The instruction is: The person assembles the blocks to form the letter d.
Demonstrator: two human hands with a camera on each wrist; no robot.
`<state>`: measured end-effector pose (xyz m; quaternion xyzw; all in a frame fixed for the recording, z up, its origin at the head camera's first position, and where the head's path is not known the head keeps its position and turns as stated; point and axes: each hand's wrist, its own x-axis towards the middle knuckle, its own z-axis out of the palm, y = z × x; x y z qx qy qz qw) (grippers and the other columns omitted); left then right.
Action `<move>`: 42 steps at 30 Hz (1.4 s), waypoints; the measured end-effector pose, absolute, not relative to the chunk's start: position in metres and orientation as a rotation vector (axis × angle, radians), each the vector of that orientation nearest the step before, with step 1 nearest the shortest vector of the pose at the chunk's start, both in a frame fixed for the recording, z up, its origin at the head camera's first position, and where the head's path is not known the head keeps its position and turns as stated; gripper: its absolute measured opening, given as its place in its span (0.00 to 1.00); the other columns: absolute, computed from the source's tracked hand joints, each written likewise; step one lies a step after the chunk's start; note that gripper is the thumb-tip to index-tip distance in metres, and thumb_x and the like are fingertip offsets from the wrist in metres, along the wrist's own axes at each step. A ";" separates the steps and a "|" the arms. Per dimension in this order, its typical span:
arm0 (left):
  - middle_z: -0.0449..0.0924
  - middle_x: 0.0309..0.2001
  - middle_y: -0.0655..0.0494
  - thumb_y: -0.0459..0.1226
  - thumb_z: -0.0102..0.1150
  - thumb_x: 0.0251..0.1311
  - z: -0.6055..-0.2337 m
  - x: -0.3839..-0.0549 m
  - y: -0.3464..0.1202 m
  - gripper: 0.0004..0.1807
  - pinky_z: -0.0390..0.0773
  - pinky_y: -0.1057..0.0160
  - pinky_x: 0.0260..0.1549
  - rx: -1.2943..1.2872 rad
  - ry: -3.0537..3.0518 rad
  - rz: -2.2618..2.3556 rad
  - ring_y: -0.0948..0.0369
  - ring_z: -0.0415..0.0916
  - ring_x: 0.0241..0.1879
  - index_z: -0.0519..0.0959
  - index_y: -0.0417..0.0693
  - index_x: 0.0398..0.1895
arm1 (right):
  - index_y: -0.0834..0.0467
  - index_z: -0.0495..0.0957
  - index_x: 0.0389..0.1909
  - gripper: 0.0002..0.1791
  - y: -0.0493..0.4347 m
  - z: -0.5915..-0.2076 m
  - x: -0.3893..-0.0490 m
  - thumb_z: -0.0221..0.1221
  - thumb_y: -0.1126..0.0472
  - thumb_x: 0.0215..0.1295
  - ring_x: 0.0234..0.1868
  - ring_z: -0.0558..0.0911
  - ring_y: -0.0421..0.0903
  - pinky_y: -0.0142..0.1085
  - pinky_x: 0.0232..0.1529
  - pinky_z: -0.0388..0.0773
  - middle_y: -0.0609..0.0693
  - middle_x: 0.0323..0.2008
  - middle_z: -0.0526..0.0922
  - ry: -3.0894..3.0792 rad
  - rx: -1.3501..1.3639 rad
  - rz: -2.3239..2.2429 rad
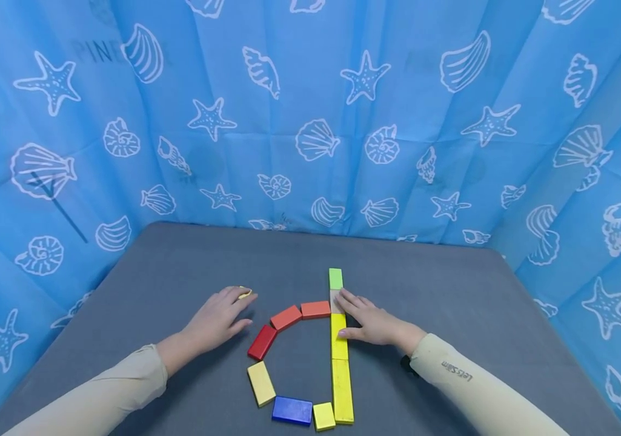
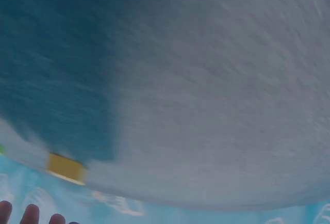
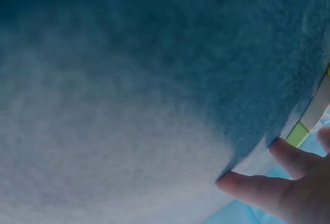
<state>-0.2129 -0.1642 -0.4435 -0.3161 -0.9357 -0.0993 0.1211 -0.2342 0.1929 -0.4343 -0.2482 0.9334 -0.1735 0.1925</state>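
In the head view, my left hand (image 1: 217, 318) is held with its fingers apart above the table, left of the arc of blocks. Beyond its fingertips lies a yellow block (image 2: 66, 168), mostly hidden by the fingers in the head view. My right hand (image 1: 372, 321) is at the straight column, fingers extended over a whitish block (image 1: 335, 303) and the thumb by a yellow block (image 1: 338, 336). A green block (image 1: 335, 278) tops this column; a longer yellow block (image 1: 342, 390) forms its lower end. Fingertips of the right hand touch the cloth in the right wrist view.
Left of the column curves an arc: two orange blocks (image 1: 315, 309), a red block (image 1: 262, 342), a pale yellow block (image 1: 261, 384), a blue block (image 1: 292, 411) and a small yellow block (image 1: 323, 416). A grey cloth (image 1: 452, 290) covers the table; a blue shell-patterned curtain (image 1: 310, 181) surrounds it.
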 end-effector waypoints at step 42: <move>0.84 0.44 0.54 0.35 0.71 0.53 -0.452 -0.250 -0.189 0.20 0.77 0.52 0.40 -1.116 -2.552 -0.151 0.54 0.78 0.45 0.84 0.47 0.51 | 0.51 0.53 0.76 0.45 0.189 -0.437 -0.232 0.60 0.40 0.63 0.74 0.48 0.64 0.75 0.57 0.47 0.51 0.77 0.46 2.636 -0.667 -0.450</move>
